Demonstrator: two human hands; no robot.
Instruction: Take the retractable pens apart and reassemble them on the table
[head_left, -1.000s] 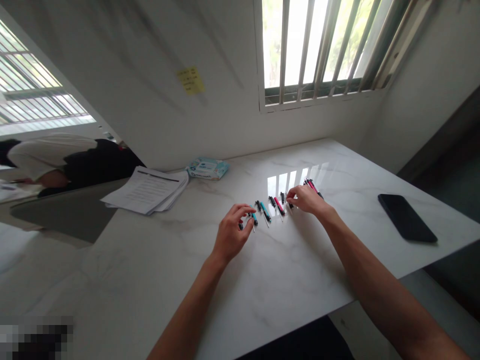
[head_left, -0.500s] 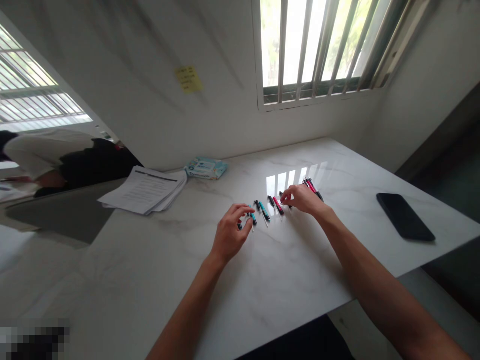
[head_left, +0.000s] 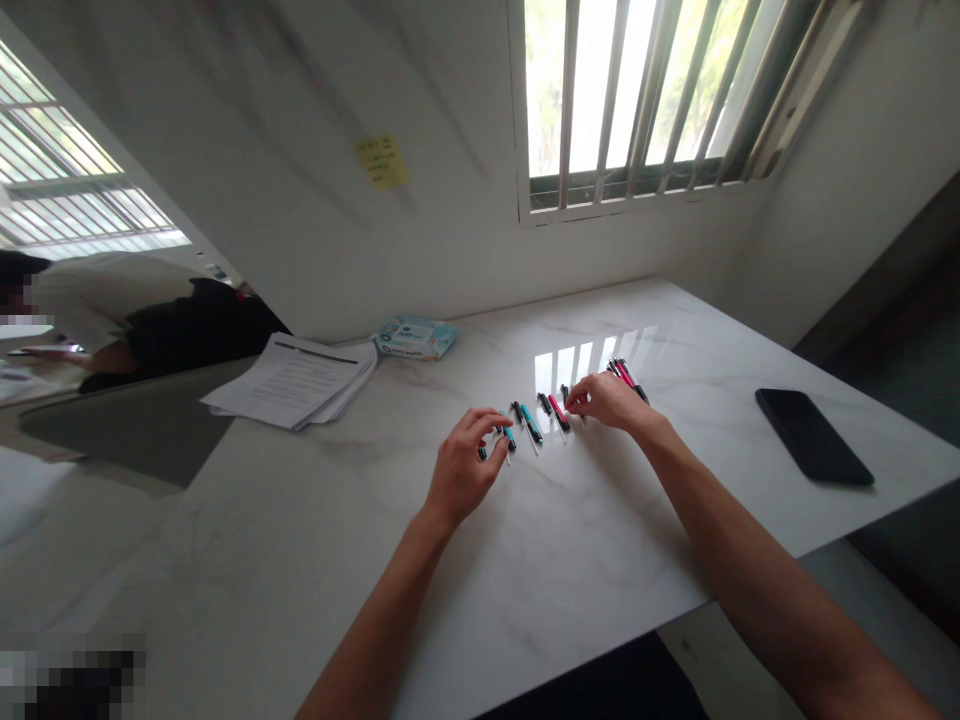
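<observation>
Surface point(head_left: 562, 540), glossy, pale and grey-veined, runs wide on the near side of both hands down to its front edge; rightward there is sideways room before the slanting edge. The left hand point(head_left: 463, 465) holds thumb and fingers apart over a slim teal pen point(head_left: 507, 432); whether they touch it is unclear. Just right of that hand lies a second teal pen point(head_left: 531, 422), then a red pen point(head_left: 558, 411), smooth and tubular, with short black pieces and thin white rods beside them. The right hand point(head_left: 609, 402), fingertips drawn together, is just right of the red pen; I cannot tell if it pinches anything. Just beyond it sit bunched pens point(head_left: 626, 376), pink and black. Well to its right rests a flat black phone point(head_left: 814, 436). Beyond the left hand are a crinkled plastic packet point(head_left: 416, 338) and, farther left, loose-edged papers point(head_left: 289, 380).
</observation>
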